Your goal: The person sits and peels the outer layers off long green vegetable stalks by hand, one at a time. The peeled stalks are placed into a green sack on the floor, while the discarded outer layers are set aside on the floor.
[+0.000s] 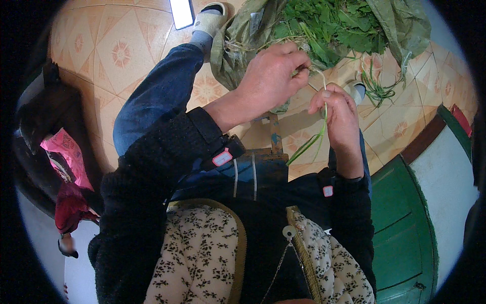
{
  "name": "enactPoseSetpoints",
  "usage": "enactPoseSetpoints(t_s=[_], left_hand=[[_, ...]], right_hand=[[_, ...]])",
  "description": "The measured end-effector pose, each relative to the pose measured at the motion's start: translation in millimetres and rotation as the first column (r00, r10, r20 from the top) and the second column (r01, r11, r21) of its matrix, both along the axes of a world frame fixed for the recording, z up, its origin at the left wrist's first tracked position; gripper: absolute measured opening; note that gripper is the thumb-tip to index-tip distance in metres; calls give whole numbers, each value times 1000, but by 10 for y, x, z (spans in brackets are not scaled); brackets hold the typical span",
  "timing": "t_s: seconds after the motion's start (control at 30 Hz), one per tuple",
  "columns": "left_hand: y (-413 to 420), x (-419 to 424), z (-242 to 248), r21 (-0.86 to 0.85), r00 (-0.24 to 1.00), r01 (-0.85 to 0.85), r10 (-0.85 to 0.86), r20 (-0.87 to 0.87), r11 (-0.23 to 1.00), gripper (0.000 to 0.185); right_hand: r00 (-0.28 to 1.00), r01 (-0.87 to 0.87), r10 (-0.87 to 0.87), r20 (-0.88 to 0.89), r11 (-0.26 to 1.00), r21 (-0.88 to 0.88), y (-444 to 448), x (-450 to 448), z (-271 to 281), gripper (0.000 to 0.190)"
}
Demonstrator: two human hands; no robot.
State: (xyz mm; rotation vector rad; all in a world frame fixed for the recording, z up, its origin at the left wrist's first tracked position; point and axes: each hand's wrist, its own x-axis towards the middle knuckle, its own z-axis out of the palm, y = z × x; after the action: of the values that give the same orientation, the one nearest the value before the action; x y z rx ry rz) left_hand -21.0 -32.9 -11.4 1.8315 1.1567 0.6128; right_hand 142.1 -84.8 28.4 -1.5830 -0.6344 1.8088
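My left hand [279, 72] is raised before the sack, its fingers pinched on the pale upper end of a thin green plant stalk [325, 114]. Close by on the right, my right hand [338, 108] grips the same stalk between thumb and fingers. Its green leaves [303, 148] hang below, over the edge of a wooden stool [279, 131]. Just beyond my hands lies an open woven sack [235, 49] with leafy greens [334, 26] in it. Whitish root strands [237, 46] lie over the sack's near left side.
A loose bunch of green stalks [379, 89] lies on the tiled floor [125, 49] right of the sack. A phone [181, 14] with a lit screen is beside my slipper [209, 22]. A green wooden door panel [402, 228] borders the right. Pink cloth [70, 155] is at left.
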Motion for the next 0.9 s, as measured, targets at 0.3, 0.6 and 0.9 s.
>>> enactPoseSetpoints(t_s=[0.3, 0.6, 0.9], left_hand=[[26, 1, 2, -374, 990, -84, 121, 76, 924, 9], [98, -83, -117, -843, 864, -117, 473, 174, 525, 15], [28, -10, -14, -916, 891, 110, 371, 263, 385, 17]], right_hand=[[998, 35, -36, -42, 999, -32, 14, 101, -66, 23], [985, 75, -84, -150, 995, -63, 16, 159, -115, 24], [967, -217, 205, 151, 974, 71, 15, 59, -73, 23]])
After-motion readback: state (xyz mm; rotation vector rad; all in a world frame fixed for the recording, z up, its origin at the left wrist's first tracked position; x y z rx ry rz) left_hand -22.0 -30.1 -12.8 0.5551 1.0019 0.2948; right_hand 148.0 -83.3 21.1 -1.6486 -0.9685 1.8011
